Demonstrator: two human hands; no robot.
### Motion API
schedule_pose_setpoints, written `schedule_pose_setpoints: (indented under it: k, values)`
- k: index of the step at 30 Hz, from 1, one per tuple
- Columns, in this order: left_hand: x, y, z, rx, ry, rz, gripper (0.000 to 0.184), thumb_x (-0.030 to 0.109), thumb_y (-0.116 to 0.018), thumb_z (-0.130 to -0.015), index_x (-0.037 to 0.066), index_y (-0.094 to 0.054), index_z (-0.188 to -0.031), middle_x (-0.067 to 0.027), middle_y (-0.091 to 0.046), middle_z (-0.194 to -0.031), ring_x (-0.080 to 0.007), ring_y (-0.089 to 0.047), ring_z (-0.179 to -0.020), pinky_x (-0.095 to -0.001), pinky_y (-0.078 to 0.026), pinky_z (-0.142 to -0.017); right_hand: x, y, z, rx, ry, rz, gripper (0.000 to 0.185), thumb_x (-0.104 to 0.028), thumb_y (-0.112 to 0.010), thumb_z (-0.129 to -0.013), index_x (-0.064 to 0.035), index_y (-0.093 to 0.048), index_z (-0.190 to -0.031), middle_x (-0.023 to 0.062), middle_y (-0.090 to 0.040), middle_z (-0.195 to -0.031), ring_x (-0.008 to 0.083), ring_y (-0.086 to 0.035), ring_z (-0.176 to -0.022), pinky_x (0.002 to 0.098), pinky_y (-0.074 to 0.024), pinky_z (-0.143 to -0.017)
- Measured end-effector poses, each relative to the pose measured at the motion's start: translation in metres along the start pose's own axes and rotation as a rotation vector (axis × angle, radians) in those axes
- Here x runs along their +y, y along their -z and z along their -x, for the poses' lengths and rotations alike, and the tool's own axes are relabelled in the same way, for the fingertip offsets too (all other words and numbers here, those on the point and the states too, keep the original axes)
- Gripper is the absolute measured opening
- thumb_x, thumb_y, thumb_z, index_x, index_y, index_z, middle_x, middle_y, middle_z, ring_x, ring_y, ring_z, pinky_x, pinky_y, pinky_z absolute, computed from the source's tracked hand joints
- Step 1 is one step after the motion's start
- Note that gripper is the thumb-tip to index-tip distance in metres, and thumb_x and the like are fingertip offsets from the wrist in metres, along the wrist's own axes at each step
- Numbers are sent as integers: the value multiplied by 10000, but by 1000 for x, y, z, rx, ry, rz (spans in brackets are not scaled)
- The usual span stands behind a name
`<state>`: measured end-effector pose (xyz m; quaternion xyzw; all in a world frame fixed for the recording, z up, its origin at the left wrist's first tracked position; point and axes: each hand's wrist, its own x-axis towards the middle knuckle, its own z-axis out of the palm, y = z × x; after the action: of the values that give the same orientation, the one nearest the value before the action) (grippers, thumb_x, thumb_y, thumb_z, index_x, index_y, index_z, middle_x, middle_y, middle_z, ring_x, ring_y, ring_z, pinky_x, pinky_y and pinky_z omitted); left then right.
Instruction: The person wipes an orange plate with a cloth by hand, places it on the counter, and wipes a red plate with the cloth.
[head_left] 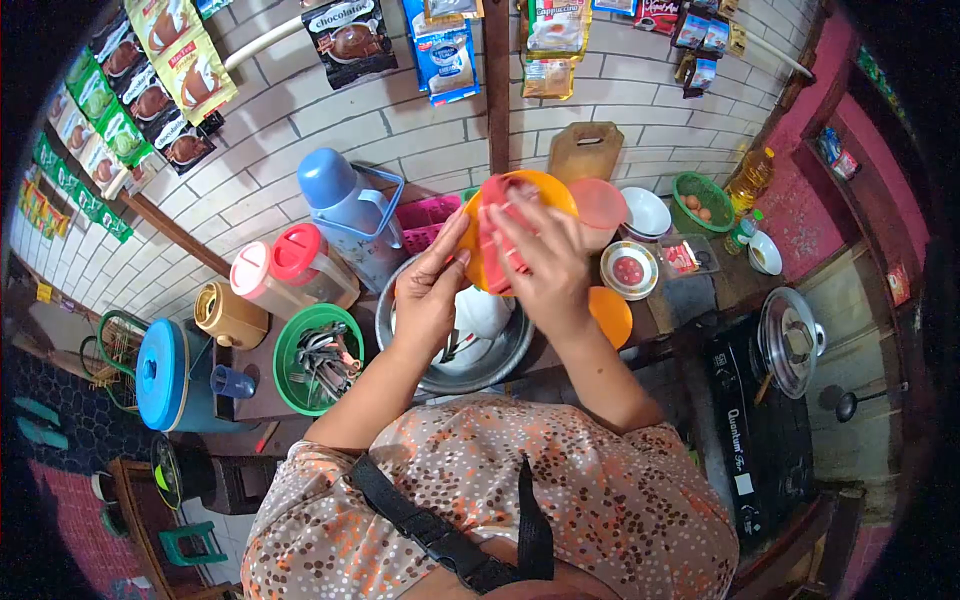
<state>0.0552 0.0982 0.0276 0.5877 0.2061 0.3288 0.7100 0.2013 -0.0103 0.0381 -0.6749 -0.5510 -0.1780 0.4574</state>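
My left hand (pixel 430 297) grips the left rim of an orange plate (pixel 556 190), raised and tilted above a metal basin (pixel 487 378). With my right hand (pixel 553 268), slightly blurred, I press a red cloth (pixel 492 225) against the plate's face. White dishware (pixel 484 312) lies in the basin below, along with a dark-handled utensil that my left arm partly covers. A second orange plate (pixel 611 316) rests on the counter to the right of my right wrist.
On the left are a green basket of cutlery (pixel 290 372), lidded pitchers (pixel 296 252) and a blue thermos (pixel 335 195). Rightward stand bowls (pixel 645 212), a green basket of eggs (pixel 680 190), an oil bottle (pixel 752 180) and a stove (pixel 752 440) with a lidded pan (pixel 789 345).
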Motion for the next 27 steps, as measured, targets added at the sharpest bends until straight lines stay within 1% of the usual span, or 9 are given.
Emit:
schedule_pose_setpoints:
  k: [4, 8, 12, 14, 16, 17, 20, 24, 27]
  values:
    - [12, 5, -5, 62, -42, 52, 522, -44, -569, -1030, 106, -555, -1530, -44, -565, -1548, -156, -631, -1269, -320, -585, -981, -11, -8, 18, -122, 53, -131, 717, -13, -795, -699, -160, -686, -1392, 75, -629, -1442, 320, -599, -1185, 415, -516, -1049]
    - [6, 13, -4, 109, 19, 3, 521, -26, -597, -1027, 131, -570, -1522, -32, -602, -1501, -108, -655, -1157, -289, -592, -930, 11, -1, 17, -70, 7, -26, 682, 14, -791, -703, -151, -706, -1359, 77, -643, -1419, 324, -611, -1154, 416, -535, -1016]
    - [3, 3, -2, 64, 13, 3, 533, -34, -595, -1016, 124, -567, -1524, -38, -585, -1522, -115, -650, -1193, -287, -586, -949, 12, -3, -5, 74, -49, -6, 686, 18, -791, -697, -152, -709, -1357, 79, -642, -1418, 333, -605, -1145, 427, -520, -1035]
    - [2, 1, -3, 37, 20, 38, 543, -46, -588, -1008, 118, -565, -1525, -44, -573, -1537, -116, -649, -1204, -284, -584, -955, 0, -6, -6, 49, -38, -7, 693, 6, -787, -704, -151, -697, -1373, 84, -632, -1433, 337, -601, -1155, 435, -510, -1052]
    - [7, 7, -7, -6, -37, 57, 530, -67, -528, -1025, 88, -548, -1531, -66, -449, -1650, -180, -512, -1424, -327, -530, -1069, -8, -13, 5, -72, 25, -128, 705, 2, -778, -716, -151, -677, -1398, 89, -616, -1457, 343, -599, -1176, 435, -509, -1059]
    - [11, 10, -8, 2, -54, 41, 535, -65, -541, -1020, 95, -551, -1530, -71, -458, -1643, -185, -501, -1435, -316, -529, -1066, -9, -14, 10, -89, 48, -140, 707, 5, -775, -719, -146, -673, -1402, 90, -602, -1483, 338, -597, -1201, 435, -508, -1066]
    - [8, 16, -11, 83, -9, -62, 528, -52, -556, -1020, 109, -565, -1522, -71, -471, -1634, -177, -499, -1434, -298, -548, -1028, 3, -12, 16, -66, 48, -46, 689, 10, -775, -713, -134, -689, -1381, 82, -594, -1503, 328, -598, -1212, 422, -513, -1065]
    - [10, 7, -8, 34, 36, -53, 496, -14, -572, -1037, 134, -584, -1510, -49, -494, -1618, -148, -560, -1360, -271, -588, -940, 15, -4, 1, 8, 26, 4, 670, 23, -764, -727, -109, -689, -1380, 71, -598, -1512, 302, -597, -1220, 395, -514, -1065]
    - [4, 8, -10, 4, -38, -48, 493, -15, -562, -1044, 129, -576, -1516, -42, -498, -1614, -152, -580, -1338, -286, -590, -958, 7, -5, 1, -35, 66, -4, 671, 19, -767, -728, -107, -688, -1383, 43, -604, -1513, 282, -600, -1202, 384, -517, -1059]
